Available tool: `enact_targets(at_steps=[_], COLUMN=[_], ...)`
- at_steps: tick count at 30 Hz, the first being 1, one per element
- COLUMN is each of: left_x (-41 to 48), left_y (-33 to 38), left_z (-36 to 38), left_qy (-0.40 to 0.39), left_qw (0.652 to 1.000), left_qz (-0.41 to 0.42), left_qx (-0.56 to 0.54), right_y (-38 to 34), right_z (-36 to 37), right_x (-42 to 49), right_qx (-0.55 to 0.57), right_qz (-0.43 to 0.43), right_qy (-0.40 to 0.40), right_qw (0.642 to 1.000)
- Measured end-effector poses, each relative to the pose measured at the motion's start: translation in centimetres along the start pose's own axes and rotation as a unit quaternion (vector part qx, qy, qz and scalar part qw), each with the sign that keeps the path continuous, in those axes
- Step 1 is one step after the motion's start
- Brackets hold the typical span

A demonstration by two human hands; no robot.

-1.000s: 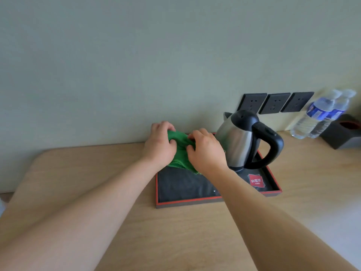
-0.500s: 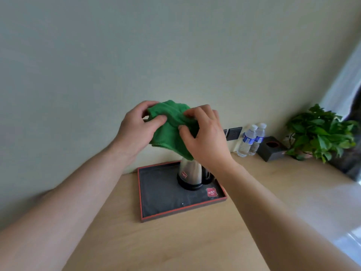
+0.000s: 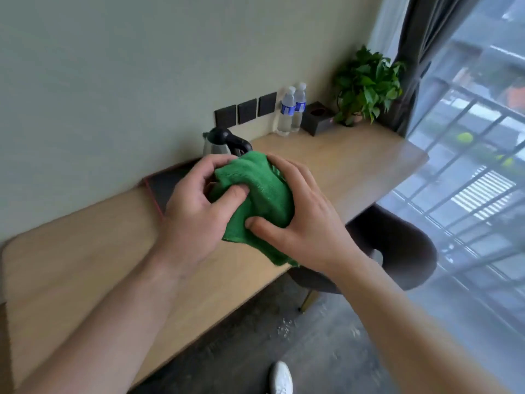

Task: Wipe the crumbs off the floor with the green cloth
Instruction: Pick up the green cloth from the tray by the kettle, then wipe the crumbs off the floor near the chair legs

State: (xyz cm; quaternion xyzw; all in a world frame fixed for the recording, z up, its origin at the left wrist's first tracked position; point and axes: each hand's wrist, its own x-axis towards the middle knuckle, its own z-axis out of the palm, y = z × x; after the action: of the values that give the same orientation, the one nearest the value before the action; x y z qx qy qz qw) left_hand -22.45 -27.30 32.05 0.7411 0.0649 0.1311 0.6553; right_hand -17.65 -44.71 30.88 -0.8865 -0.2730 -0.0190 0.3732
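My left hand and right hand both clutch the bunched green cloth in the air above the counter, arms stretched forward. I'm readying the cloth; next I must stoop to the crumbs on the floor below the counter's edge.

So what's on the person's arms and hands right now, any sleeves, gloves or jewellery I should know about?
Nothing is worn on them. Both forearms are bare for as far as the head view shows, with no sleeve edge in view. The left hand and right hand have no gloves, rings, watch or wristband. Fingernails are short and unpainted. No markings or tattoos are visible.
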Motion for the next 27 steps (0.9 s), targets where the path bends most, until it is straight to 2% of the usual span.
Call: enact_targets(at_steps=[4,8,10,13,17,21,24,27], left_x=[-5.3,-9.1,-10.2,-11.0,-11.5,-12.5,-13.7,-15.4], left_y=[-4.3,-9.0,-11.5,-15.2,-21.6,-29.9,-37.2,-44.9], left_z=[3.2,6.3,7.6,9.6,12.8,16.9,20.0,22.3], left_qy=[-0.086,-0.164,-0.186,-0.189,-0.147,-0.171,-0.197,-0.209], left_qw=[0.992,0.971,0.961,0.957,0.952,0.938,0.931,0.916], left_qz=[-0.056,-0.141,-0.179,-0.214,-0.266,-0.287,-0.298,-0.343], left_qx=[-0.07,-0.107,-0.095,-0.053,0.026,0.09,0.081,0.015], right_y=[3.7,7.4,9.2,12.2,18.7,27.5,35.0,42.8], right_z=[0.7,2.6,4.0,6.4,10.3,14.3,16.7,19.9], right_x=[-6.8,-12.9,-15.1,-17.2,-19.5,-22.7,-25.8,-29.2], right_qx=[0.071,0.266,0.29,0.274,0.295,0.327,0.417,0.477], right_qz=[0.102,0.213,0.247,0.284,0.321,0.339,0.364,0.404], right_qy=[-0.061,-0.099,-0.087,-0.045,-0.01,-0.038,-0.089,-0.127], right_qw=[0.99,0.935,0.92,0.918,0.9,0.881,0.828,0.771])
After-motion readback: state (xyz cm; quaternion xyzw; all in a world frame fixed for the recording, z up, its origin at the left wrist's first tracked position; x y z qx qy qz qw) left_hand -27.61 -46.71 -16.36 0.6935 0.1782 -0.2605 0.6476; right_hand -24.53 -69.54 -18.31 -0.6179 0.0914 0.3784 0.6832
